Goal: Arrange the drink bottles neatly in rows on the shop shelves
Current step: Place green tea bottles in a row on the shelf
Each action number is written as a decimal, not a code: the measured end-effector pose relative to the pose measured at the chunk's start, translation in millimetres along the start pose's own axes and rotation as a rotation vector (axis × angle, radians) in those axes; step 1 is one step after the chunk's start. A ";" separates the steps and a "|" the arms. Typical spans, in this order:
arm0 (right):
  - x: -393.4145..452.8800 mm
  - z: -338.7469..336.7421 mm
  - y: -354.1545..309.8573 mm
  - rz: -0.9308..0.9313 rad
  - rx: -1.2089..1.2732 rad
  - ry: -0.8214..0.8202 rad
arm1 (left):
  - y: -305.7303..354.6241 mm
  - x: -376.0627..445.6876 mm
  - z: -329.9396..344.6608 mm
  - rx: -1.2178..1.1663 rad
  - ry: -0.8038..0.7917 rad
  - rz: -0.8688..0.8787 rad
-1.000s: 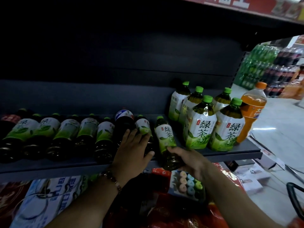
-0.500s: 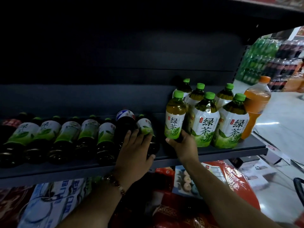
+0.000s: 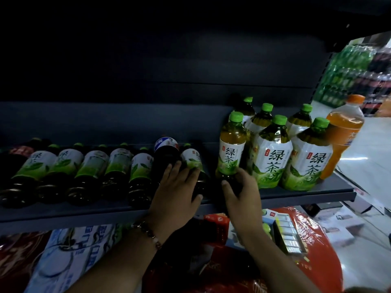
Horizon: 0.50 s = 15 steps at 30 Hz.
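Observation:
A small green tea bottle (image 3: 230, 149) stands upright on the dark shelf (image 3: 296, 195), just left of several large upright green tea bottles (image 3: 273, 153). My right hand (image 3: 241, 191) grips its base. My left hand (image 3: 177, 191) rests with straight fingers on a lying cola bottle (image 3: 165, 157) and the lying green tea bottle (image 3: 191, 159) beside it. Further left, several green tea bottles (image 3: 93, 166) lie in a row with their caps toward the back. An orange drink bottle (image 3: 342, 132) stands at the shelf's right end.
The shelf's back panel is dark and its rear half is bare behind the lying bottles. Below the shelf edge are red packages (image 3: 300, 250) and a blue-and-white pack (image 3: 69, 254). To the right is a shop aisle with stacked green drink packs (image 3: 347, 72).
My right hand lifted the small green tea bottle from lying to upright and set it beside the large bottles. My left hand stayed on the lying bottles.

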State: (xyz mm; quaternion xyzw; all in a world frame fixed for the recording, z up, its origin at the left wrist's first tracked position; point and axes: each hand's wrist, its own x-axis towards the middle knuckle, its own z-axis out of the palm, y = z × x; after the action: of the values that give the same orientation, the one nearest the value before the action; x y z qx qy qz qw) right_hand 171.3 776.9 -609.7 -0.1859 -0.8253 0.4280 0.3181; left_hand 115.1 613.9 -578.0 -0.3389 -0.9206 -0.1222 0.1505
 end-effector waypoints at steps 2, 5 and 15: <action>-3.4 6.5 -9.6 0.009 -0.066 -0.139 | -3.7 0.8 -4.4 0.007 0.018 -0.045; 10.4 15.6 -28.9 0.188 -0.089 -0.347 | -9.8 -2.1 -8.0 -0.011 -0.002 -0.101; 37.5 26.7 -61.0 0.549 0.055 -0.576 | -18.7 -13.9 -9.0 -0.067 -0.030 -0.049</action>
State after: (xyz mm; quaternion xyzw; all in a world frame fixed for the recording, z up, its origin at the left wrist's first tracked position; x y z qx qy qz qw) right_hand 123.6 748.5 -557.2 -0.2634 -0.7884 0.5538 -0.0476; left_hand 114.6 588.9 -577.0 -0.3231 -0.9261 -0.1517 0.1224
